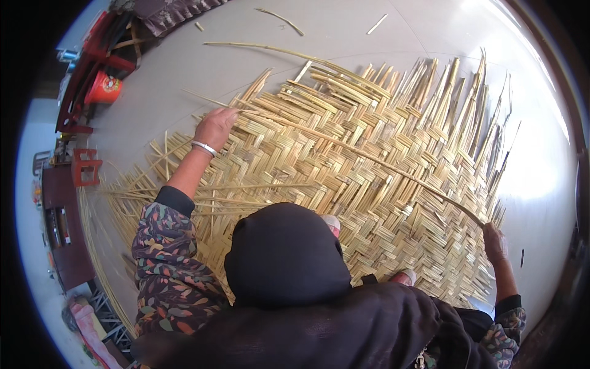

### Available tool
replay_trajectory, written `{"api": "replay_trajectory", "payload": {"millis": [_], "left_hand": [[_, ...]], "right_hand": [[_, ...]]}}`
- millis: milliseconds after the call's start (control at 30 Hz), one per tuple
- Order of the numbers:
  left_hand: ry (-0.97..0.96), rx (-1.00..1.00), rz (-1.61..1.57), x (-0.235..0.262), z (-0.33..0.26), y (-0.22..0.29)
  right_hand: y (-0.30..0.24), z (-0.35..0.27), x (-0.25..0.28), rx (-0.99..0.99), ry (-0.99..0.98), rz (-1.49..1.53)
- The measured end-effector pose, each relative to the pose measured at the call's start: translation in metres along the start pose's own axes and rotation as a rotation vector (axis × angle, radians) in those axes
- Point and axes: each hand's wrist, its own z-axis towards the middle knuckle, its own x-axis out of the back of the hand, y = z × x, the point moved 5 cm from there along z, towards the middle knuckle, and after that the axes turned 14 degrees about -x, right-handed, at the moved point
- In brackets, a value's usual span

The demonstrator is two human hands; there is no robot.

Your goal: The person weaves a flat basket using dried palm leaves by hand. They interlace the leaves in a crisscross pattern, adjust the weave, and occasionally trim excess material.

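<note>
A long, thin reed strip (369,154) runs slantwise over a herringbone-woven reed mat (344,184), held at both ends. My left hand (215,129), with a silver bangle at the wrist, is closed on the strip near the mat's far left edge. At the right edge, my right hand (495,245) grips the strip's other end, lower and nearer to me; its fingers are partly hidden. Between the hands the strip bows slightly. Uneven reed ends stick out along the mat's far and right sides. Several loose strips (258,186) lie across its left part.
Another long reed (270,47) rests over the far edge. Short offcuts (376,24) lie on the pale floor. My shoe (403,277) stands on the mat. At left are an orange-red bucket (105,88), a small red stool (86,167) and dark red furniture (67,234).
</note>
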Motion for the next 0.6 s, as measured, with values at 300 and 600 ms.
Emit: {"api": "replay_trajectory", "payload": {"millis": [300,600], "left_hand": [[-0.193,-0.064,0.126,-0.015,0.019,0.032],[-0.307,0.073,0.343,-0.025,0.038,0.043]], "right_hand": [[0.011,-0.019,-0.010,-0.032,-0.039,0.036],[0.000,-0.028,-0.017,0.087,0.035,-0.074]]}}
